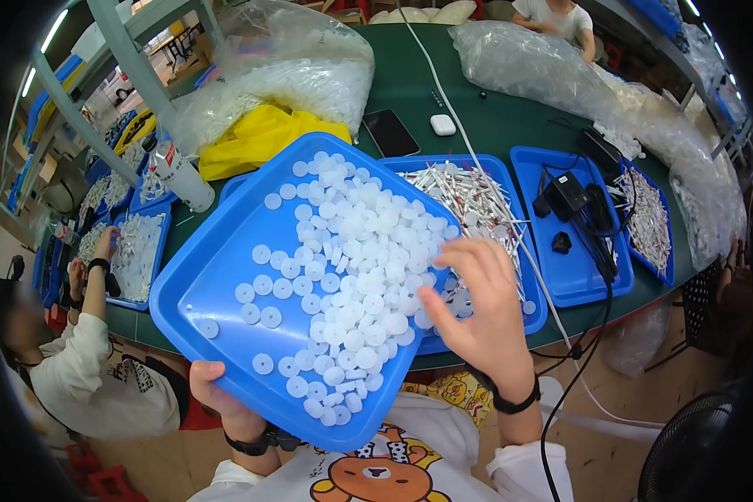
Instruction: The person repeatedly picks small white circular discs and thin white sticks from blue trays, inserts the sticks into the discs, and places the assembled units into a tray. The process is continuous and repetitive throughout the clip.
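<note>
My left hand (219, 393) grips the near rim of a large blue tray (201, 284), which is lifted and tilted. Many small white round caps (351, 251) are heaped across the tray's right half, with a few loose ones on its left. My right hand (481, 305) has its fingers spread and rests at the tray's right edge, touching the caps there. Under the tilted tray lies a second blue tray (514, 197) holding several thin white sticks with red tips (473, 197).
On the green table (494, 117) are a dark phone (390, 132), a white earbud case (443, 125), a yellow bag (255, 138), clear bags of white parts (293, 71), and a blue tray with black cables (573, 226). A person (84, 368) works at the left.
</note>
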Action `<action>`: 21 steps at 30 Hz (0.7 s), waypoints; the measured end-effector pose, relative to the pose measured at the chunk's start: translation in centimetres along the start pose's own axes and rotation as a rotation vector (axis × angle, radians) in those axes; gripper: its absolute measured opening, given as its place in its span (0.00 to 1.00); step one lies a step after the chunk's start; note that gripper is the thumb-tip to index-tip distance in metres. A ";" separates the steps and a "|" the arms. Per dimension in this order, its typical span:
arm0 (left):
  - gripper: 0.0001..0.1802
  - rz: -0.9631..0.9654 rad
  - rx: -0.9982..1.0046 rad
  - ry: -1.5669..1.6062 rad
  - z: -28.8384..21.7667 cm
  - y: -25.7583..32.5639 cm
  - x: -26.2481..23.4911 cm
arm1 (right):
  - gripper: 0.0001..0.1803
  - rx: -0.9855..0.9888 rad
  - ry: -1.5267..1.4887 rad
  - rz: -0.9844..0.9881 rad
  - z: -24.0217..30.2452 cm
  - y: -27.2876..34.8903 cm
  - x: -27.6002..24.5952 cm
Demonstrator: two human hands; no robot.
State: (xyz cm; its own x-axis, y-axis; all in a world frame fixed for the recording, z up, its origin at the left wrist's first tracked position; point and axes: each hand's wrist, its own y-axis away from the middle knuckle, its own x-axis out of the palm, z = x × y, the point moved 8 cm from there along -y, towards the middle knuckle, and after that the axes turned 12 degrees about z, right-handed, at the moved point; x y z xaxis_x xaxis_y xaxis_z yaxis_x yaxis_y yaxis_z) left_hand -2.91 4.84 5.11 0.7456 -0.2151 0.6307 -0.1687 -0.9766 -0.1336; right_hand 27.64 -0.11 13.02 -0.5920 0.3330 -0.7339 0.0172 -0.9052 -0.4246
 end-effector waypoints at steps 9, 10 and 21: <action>0.37 0.002 -0.118 0.070 -0.2 -0.5 0.2 | 0.35 -0.291 -0.122 0.477 1.9 -0.2 6.9; 0.37 -0.002 -0.115 0.064 0.1 -0.4 -0.2 | 0.35 -0.275 -0.135 0.485 1.7 0.1 7.2; 0.36 -0.037 -0.140 0.043 0.8 -0.4 -0.3 | 0.09 0.023 -0.205 0.070 -3.3 1.1 5.7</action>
State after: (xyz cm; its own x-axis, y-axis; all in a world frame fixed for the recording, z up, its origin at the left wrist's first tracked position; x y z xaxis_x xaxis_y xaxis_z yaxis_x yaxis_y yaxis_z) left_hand -2.52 5.34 4.33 0.7253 -0.1752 0.6657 -0.2321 -0.9727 -0.0031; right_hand 26.92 1.65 6.62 -0.7413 0.2104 -0.6374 0.0469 -0.9310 -0.3619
